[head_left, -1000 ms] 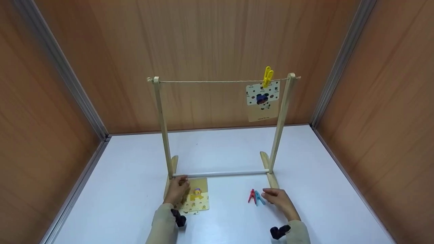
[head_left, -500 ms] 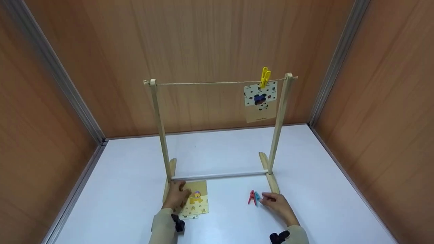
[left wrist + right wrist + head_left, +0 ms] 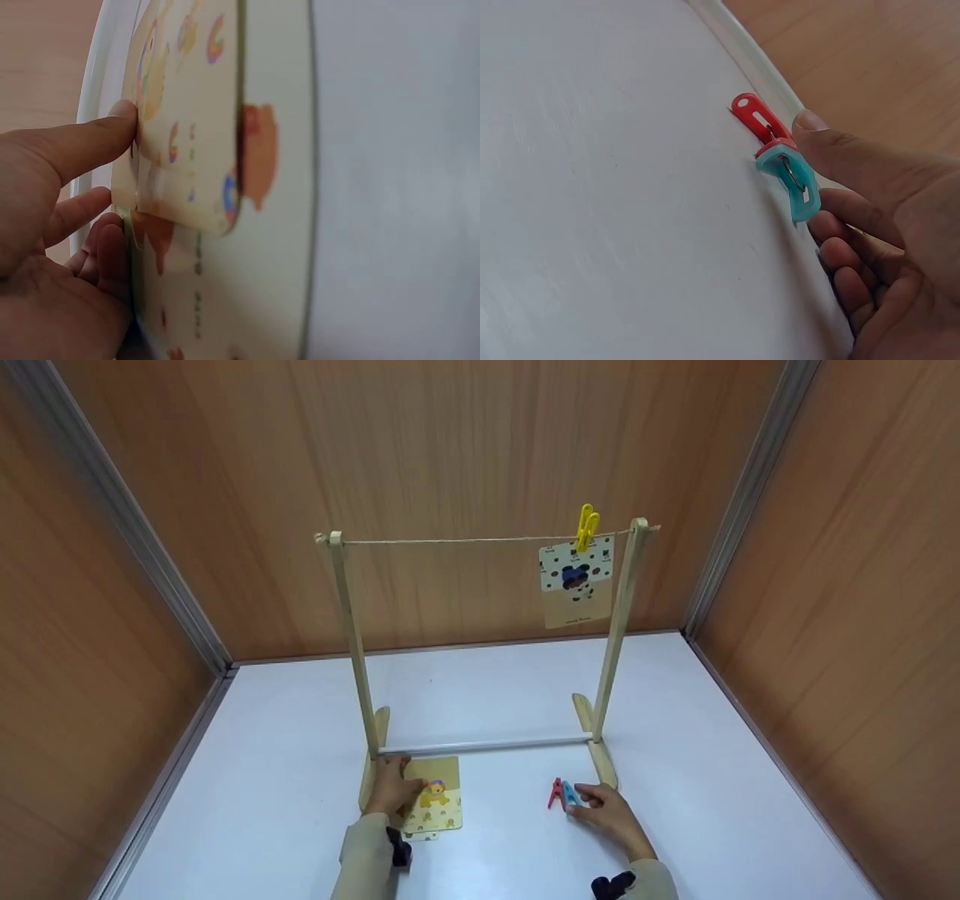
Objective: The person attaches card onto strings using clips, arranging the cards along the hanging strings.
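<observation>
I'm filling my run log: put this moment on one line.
left hand: at stacked cards; right hand: by blue clothespin; red clothespin: beside blue one; yellow clothespin: clipping hung card to string

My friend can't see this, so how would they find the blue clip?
Start at the wooden frame on the white table. By its near right end is the person's right hand. Right there is the blue clip, while its neighbour, the red clip, sits farther left.

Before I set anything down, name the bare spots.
Free: tabletop between the yellow card and red clothespin; also between the white bar and back wall. Crowded: left hand by the card, right hand by the blue clothespin.
</observation>
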Available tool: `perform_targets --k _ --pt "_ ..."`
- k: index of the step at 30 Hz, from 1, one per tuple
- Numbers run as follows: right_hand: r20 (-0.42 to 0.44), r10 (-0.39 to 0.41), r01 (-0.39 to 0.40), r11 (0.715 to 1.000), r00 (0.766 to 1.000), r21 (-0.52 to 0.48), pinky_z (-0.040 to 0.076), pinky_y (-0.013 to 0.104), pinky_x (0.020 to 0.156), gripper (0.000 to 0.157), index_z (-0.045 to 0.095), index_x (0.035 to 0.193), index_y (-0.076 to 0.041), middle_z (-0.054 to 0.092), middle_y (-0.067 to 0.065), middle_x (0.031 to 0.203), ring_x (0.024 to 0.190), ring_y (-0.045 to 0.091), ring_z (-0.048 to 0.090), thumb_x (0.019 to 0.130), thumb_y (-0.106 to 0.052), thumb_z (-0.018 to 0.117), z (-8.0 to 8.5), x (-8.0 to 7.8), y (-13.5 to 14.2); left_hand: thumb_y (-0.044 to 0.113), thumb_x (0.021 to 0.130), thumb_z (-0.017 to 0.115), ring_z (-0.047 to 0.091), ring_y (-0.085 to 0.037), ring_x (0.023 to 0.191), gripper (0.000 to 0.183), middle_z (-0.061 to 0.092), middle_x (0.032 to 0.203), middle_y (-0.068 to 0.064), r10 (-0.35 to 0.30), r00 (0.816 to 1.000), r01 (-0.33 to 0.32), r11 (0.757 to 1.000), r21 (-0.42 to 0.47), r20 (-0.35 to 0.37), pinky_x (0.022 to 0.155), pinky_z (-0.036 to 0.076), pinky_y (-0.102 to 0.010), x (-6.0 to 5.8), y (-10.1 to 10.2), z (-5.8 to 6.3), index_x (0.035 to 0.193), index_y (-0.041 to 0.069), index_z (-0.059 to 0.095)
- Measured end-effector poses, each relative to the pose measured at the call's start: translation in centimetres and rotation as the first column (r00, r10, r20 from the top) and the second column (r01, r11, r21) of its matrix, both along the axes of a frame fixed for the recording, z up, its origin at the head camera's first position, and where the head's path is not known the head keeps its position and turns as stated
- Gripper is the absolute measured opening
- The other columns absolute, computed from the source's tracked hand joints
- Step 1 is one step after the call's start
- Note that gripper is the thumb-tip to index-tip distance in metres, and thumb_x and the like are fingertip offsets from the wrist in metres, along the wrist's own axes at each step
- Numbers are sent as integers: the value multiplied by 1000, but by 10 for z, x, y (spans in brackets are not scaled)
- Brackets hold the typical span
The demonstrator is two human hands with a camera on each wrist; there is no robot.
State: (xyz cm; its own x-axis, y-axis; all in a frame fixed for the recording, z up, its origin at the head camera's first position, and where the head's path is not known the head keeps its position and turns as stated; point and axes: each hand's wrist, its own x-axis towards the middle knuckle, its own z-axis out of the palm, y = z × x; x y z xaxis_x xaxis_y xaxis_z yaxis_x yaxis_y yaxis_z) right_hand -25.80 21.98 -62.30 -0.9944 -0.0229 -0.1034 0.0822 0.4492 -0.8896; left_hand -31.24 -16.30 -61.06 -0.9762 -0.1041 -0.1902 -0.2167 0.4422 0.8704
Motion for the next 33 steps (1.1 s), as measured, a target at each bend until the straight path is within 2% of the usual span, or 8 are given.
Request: perform_targets --k 3,8,14,21,28,33 --pt "-35 9 -9 1000 999 11 40 26 76 56 65 119 1 57 5 97 85 14 47 75 -29 82 -1 0 -1 5 83 71 35 -44 134 62 33 146 -29 -8 1000 8 1000 -13 -16 111 31 -54 -1 0 2 137 -4 43" --pt "-33 17 -14 997 999 70 40 29 80 56 64 121 -1 56 7 99 89 17 48 75 -27 82 -1 -1 -4 5 83 71 36 -44 133 60 35 145 -28 -12 999 11 1000 -18 -30 110 32 -54 1 -1 1 136 -4 44" --pt "-31 -2 5 994 1000 110 41 31 80 53 65 120 -2 56 7 98 89 18 49 75 -23 82 1 0 -7 4 82 72 39 -46 131 58 37 140 -29 -26 996 20 997 -76 -81 108 36 -53 1 0 0 132 -6 46" --pt "10 -38 37 993 999 108 45 39 85 53 65 121 -4 57 9 103 97 24 53 75 -22 82 1 0 -7 7 82 73 43 -42 128 56 42 136 -25 -21 997 14 994 -106 -70 107 37 -53 0 1 -2 131 -4 47" --pt "9 -64 63 993 998 98 40 31 77 48 66 118 -2 56 8 98 88 20 48 75 -17 80 2 -2 -8 7 81 74 45 -41 124 58 45 132 -26 -29 994 17 993 -113 -105 106 37 -53 -1 0 -3 130 -6 46" --pt "14 -89 87 993 996 81 37 28 73 44 67 117 -2 54 7 95 85 18 46 75 -13 77 0 -3 -10 6 82 74 45 -40 125 58 44 134 -26 -27 995 17 994 -105 -95 106 37 -53 0 0 -3 131 -5 45"
